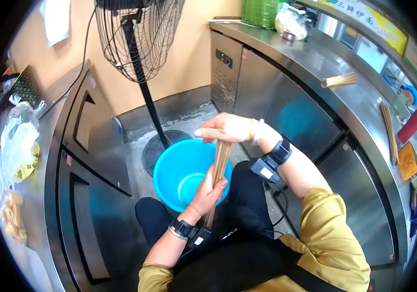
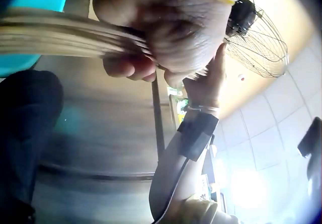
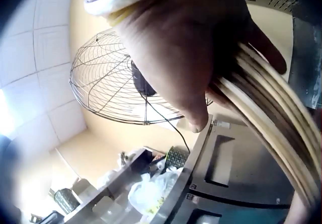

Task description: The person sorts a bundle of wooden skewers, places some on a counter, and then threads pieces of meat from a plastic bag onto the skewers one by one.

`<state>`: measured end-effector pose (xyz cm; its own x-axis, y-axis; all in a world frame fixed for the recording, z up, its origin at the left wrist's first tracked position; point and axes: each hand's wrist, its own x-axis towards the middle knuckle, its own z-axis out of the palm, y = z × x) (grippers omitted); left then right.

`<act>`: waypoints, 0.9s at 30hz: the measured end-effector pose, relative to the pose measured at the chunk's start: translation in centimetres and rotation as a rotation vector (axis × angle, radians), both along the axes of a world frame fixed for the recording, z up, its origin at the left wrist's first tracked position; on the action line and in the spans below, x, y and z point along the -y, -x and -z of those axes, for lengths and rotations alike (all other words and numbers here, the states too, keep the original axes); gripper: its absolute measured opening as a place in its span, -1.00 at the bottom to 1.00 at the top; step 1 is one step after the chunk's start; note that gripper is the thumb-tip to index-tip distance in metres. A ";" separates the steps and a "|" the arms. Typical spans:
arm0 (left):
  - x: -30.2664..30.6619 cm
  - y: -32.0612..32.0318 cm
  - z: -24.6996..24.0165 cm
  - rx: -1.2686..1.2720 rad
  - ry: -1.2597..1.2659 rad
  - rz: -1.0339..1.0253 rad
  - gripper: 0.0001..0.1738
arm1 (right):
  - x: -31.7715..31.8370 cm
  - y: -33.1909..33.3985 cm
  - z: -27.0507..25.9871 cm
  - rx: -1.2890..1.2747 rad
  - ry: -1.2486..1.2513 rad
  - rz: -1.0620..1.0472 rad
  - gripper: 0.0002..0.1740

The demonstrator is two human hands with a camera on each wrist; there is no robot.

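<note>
A bundle of thin wooden sticks (image 1: 221, 163) (image 2: 55, 35) (image 3: 276, 110) stands slightly tilted in front of the person, over the near side of a blue basin (image 1: 179, 170). The left hand (image 1: 207, 194) (image 2: 171, 27) grips the bundle around its lower middle, fingers curled round it. Over the upper end lies the right hand (image 1: 227, 128) (image 3: 176, 58), palm on the stick ends, fingers and thumb extended rather than wrapped round. The palm hides those ends in the right wrist view. The lower end reaches down near the left wrist strap.
A standing fan (image 1: 142, 63) is behind the basin. Steel counters flank both sides; the right one (image 1: 310, 58) bears another stick bundle (image 1: 340, 80), more sticks (image 1: 389, 131) and an orange container (image 1: 408, 161). Plastic bags (image 1: 18, 141) lie on the left counter. Knees are beside the basin.
</note>
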<state>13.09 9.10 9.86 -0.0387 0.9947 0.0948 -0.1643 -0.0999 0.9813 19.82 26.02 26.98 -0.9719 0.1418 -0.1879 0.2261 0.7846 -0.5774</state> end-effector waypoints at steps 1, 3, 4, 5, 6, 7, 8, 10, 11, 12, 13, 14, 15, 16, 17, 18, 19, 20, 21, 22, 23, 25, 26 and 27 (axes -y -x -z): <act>0.0 0.2 0.0 0.004 0.039 0.004 -0.41 | -0.2 -0.1 0.3 0.004 0.016 -0.043 -0.46; 0.1 0.7 -0.2 -0.059 -0.026 -0.068 -0.61 | 0.8 -1.1 1.7 -0.460 0.194 0.105 -0.51; 0.2 1.2 -0.9 0.048 -0.068 -0.139 -0.68 | 0.9 -1.0 2.1 -0.629 0.274 0.174 -0.50; 0.4 1.8 -2.0 0.155 -0.112 -0.214 -0.75 | 1.0 -1.0 2.8 -0.786 0.370 0.244 -0.47; 0.6 2.8 -3.1 0.207 -0.176 -0.324 -0.85 | 1.0 -1.0 4.5 -0.756 0.485 0.276 -0.42; 0.3 3.7 -3.6 0.323 -0.210 -0.470 -0.86 | 1.2 -1.1 6.8 -0.719 0.596 0.310 -0.37; 0.0 4.9 -3.9 0.439 -0.258 -0.603 -0.86 | 2.8 -1.0 8.7 -0.495 0.606 0.263 -0.31; -0.2 7.2 -4.1 0.609 -0.366 -0.839 -0.83 | 6.3 -1.6 14.8 -0.204 0.639 0.123 -0.25; 0.1 8.1 -3.7 0.651 -0.388 -0.925 -0.82 | 8.0 -1.3 16.2 -0.054 0.454 -0.039 -0.38; 0.5 9.0 -3.0 0.630 -0.355 -0.946 -0.81 | 9.9 -1.2 17.8 -0.035 0.664 0.109 -0.48; 1.1 9.4 -2.0 0.610 -0.315 -0.968 -0.81 | 11.2 -1.3 19.2 -0.008 0.877 0.262 -0.58; 1.4 9.4 -1.2 0.612 -0.294 -0.969 -0.80 | 11.5 -1.5 20.5 -0.058 0.798 0.254 -0.63; 1.5 9.2 -0.4 0.615 -0.270 -0.968 -0.79 | 11.5 -1.4 21.8 -0.112 0.722 0.249 -0.69; 1.7 9.2 0.4 0.617 -0.245 -0.967 -0.78 | 11.5 -1.4 23.0 -0.167 0.648 0.243 -0.74; 2.1 9.4 1.2 0.531 -0.128 -0.935 -0.70 | 11.3 -1.4 23.8 -0.174 0.675 0.278 -0.78; 1.8 10.3 3.7 0.412 -0.098 -0.916 -0.64 | 10.8 -1.5 24.5 -0.179 0.699 0.311 -0.82; 1.6 10.8 5.9 0.297 -0.066 -0.896 -0.58 | 10.1 -1.6 25.1 -0.181 0.721 0.345 -0.86; 2.2 10.0 5.7 0.036 -0.026 -0.951 -0.44 | 9.5 -1.6 25.8 -0.179 0.773 0.365 -0.89; 3.2 8.6 4.4 -0.400 0.057 -1.080 -0.33 | 9.1 -1.6 25.4 -0.107 0.730 0.384 -0.90; 4.4 7.4 2.2 -0.725 -0.027 -1.068 -0.29 | 8.9 -1.9 24.6 -0.037 0.682 0.406 -0.90; 5.2 6.8 0.8 -1.051 -0.109 -1.030 -0.25 | 8.6 -2.1 24.2 0.031 0.636 0.432 -0.90; 4.9 6.1 1.0 -1.204 -0.265 -0.494 -0.20 | 8.7 -2.3 24.7 0.014 0.382 0.187 -0.88; 4.8 5.4 1.4 -1.292 -0.194 -0.233 -0.22 | 8.7 -2.6 24.7 0.001 0.254 0.026 -0.88; 4.8 4.7 1.7 -1.363 -0.121 0.031 -0.24 | 8.9 -2.8 24.3 -0.013 0.124 -0.136 -0.87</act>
<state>8.41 4.28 8.11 0.1761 0.9764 0.1252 0.9126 -0.2096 0.3511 22.58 17.07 2.64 -0.9830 -0.0141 -0.1833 0.1152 0.7298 -0.6739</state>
